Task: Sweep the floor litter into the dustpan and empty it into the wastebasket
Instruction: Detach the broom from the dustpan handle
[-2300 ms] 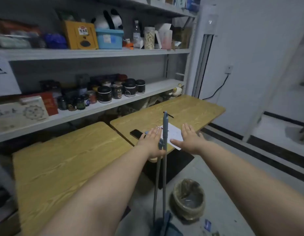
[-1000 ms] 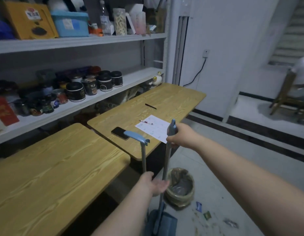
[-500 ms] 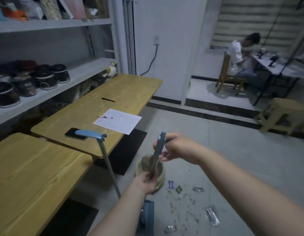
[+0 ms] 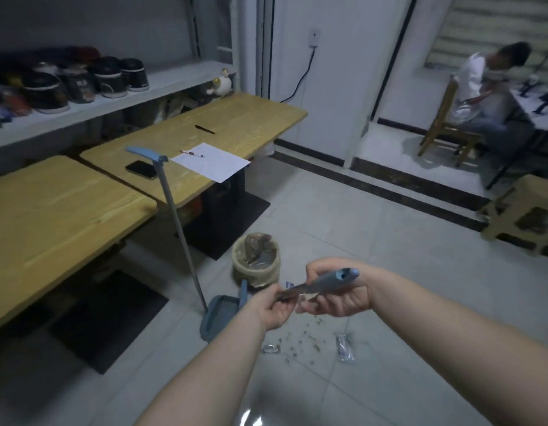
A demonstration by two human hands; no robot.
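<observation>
Both hands are out in front of the person, closed on the broom handle (image 4: 325,282), which lies nearly level and points toward the viewer. The right hand (image 4: 339,292) wraps the blue grip end, fingers curled under it and thumb over the top; the round hole in the tip of the handle shows just above the wrist. The left hand (image 4: 274,305) pinches the shaft a little further down, fingers folded around it. The brush end of the broom is hidden behind the hands, so I cannot tell where it sits.

The dustpan (image 4: 219,315) stands on the floor (image 4: 389,241) just left of the left hand, its blue tray resting on the tiles and its long pole rising, slightly tilted, to a blue crossbar grip in front of the worktop (image 4: 236,124). Nobody is touching it. The wastebasket (image 4: 256,261), lined with a pale bag, stands just behind the dustpan and beyond the hands, close to the worktop's black base.

The litter (image 4: 303,341) is scattered on the tiles below the hands: small brown crumbs, a silvery wrapper (image 4: 344,351) to the right, another small one (image 4: 270,348) to the left, and a bit of blue packet near the basket.

On the worktop lie a sheet of paper (image 4: 209,161) overhanging the edge, a red pen, a black pen and a phone (image 4: 142,169). A second person sits on a wooden chair (image 4: 445,130) in the far room.
</observation>
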